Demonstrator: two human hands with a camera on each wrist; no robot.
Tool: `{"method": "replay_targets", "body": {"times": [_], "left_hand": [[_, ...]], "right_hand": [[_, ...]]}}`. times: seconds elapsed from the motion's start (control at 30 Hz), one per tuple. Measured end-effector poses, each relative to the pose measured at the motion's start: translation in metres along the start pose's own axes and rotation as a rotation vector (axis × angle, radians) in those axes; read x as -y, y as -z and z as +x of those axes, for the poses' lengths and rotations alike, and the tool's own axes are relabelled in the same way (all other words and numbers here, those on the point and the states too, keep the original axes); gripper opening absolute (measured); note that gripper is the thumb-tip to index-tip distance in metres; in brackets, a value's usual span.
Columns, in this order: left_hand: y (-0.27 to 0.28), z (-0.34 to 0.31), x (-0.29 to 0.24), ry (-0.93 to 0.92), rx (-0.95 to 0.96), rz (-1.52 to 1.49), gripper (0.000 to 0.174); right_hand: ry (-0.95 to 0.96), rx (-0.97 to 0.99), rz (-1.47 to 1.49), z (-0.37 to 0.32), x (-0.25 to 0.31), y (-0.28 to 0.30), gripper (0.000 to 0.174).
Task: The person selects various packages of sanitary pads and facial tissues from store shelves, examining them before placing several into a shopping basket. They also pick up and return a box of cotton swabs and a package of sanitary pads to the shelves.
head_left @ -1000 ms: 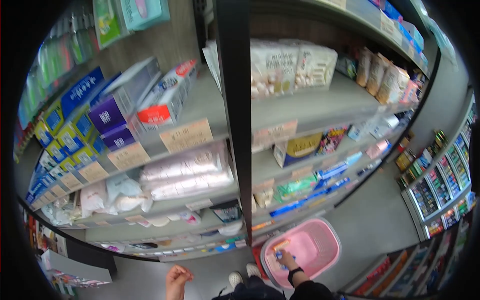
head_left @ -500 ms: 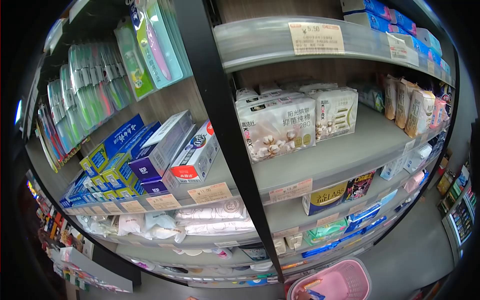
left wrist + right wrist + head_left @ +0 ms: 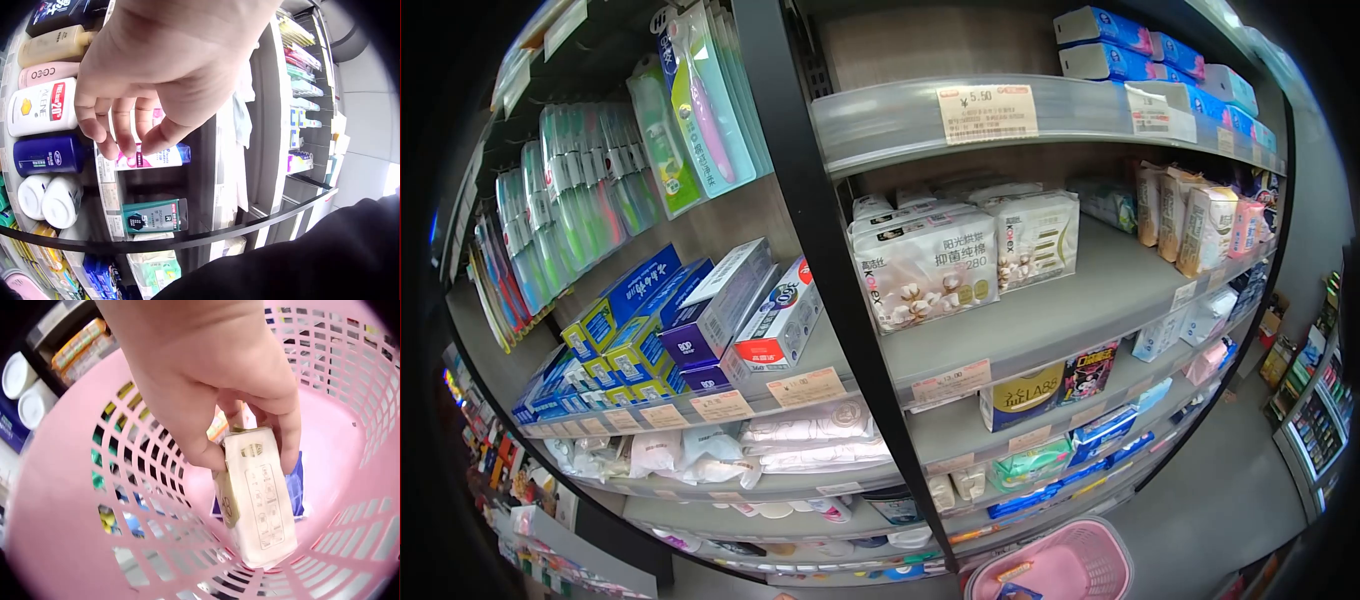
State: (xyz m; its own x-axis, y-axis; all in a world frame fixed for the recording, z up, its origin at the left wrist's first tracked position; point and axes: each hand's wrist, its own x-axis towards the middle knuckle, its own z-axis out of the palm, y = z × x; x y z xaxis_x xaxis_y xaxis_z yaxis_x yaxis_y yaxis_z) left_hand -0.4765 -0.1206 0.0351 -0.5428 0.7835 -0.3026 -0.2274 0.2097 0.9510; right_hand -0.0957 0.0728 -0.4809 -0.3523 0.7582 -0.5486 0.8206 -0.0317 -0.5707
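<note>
My right hand [image 3: 212, 381] grips a small white pack [image 3: 265, 500] with gold print on its side, thumb on one side and fingers on the other. The pack is held upright inside a pink plastic basket [image 3: 56, 487]. Behind it in the basket lie a blue packet [image 3: 296, 487] and an orange-and-white item [image 3: 219, 427]. My left hand [image 3: 162, 75] hangs with fingers loosely curled and holds nothing. In the left wrist view it overlaps shelved bottles and a white-and-pink box [image 3: 156, 157]. Neither hand shows clearly in the head view.
Shelves carry white Korex packs [image 3: 930, 270], toothpaste boxes [image 3: 700, 315] and hanging toothbrushes [image 3: 705, 100]. A black upright post [image 3: 850, 270] divides them. The basket [image 3: 1050, 560] stands on the grey floor [image 3: 1200, 480], right of the post's foot.
The head view has tilted upward onto the shelves. Both hands, visible low in it one second ago, have dropped out at its bottom edge, and the basket sits lower.
</note>
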Motion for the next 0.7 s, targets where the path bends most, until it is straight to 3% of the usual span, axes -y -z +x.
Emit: {"method": "replay_targets", "body": {"times": [0.07,0.1,0.13,0.2,0.27,0.33,0.37,0.4,0.47,0.53,0.6,0.63,0.7], "left_hand": [[-0.001,0.005,0.001,-0.008,0.035,-0.005,0.008],[-0.002,0.006,0.001,-0.016,0.057,-0.005,0.008],[-0.004,0.007,0.0,-0.012,0.069,-0.009,0.008],[-0.01,0.009,-0.004,-0.016,0.115,-0.004,0.007],[-0.016,0.011,-0.008,-0.026,0.141,-0.017,0.007],[-0.018,0.013,-0.008,-0.036,0.166,-0.034,0.007],[-0.018,0.016,-0.006,-0.023,0.206,-0.056,0.007],[-0.017,0.019,-0.005,-0.011,0.246,-0.078,0.006],[-0.017,0.024,-0.002,-0.007,0.297,-0.081,0.006],[-0.02,0.03,0.002,-0.001,0.342,-0.086,0.008],[-0.024,0.038,0.006,-0.003,0.525,-0.061,0.014],[-0.025,0.042,0.008,-0.066,0.592,0.068,0.028],[-0.036,0.04,0.005,-0.173,0.608,0.054,0.036]], "right_hand": [[-0.036,-0.058,0.161,-0.037,0.021,0.029,0.037],[0.033,-0.386,-0.326,-0.075,0.051,0.053,0.031],[0.021,-0.392,-0.329,-0.077,0.047,0.058,0.031],[-0.087,-0.453,0.09,-0.08,0.041,0.073,0.027],[-0.196,-0.41,0.222,-0.088,0.04,0.091,0.023],[-0.389,-0.307,0.494,-0.1,0.055,0.133,0.064],[-0.336,-0.293,0.675,-0.124,0.088,0.16,0.056],[-0.341,-0.307,0.671,-0.133,0.104,0.173,0.056],[-0.011,-0.167,0.965,-0.149,0.13,0.19,0.053],[0.226,-0.037,1.058,-0.181,0.193,0.219,0.051],[0.357,0.088,1.061,-0.189,0.234,0.227,0.049],[0.403,0.095,1.032,-0.194,0.257,0.228,0.047],[0.449,0.09,0.941,-0.214,0.311,0.234,0.045]]}}
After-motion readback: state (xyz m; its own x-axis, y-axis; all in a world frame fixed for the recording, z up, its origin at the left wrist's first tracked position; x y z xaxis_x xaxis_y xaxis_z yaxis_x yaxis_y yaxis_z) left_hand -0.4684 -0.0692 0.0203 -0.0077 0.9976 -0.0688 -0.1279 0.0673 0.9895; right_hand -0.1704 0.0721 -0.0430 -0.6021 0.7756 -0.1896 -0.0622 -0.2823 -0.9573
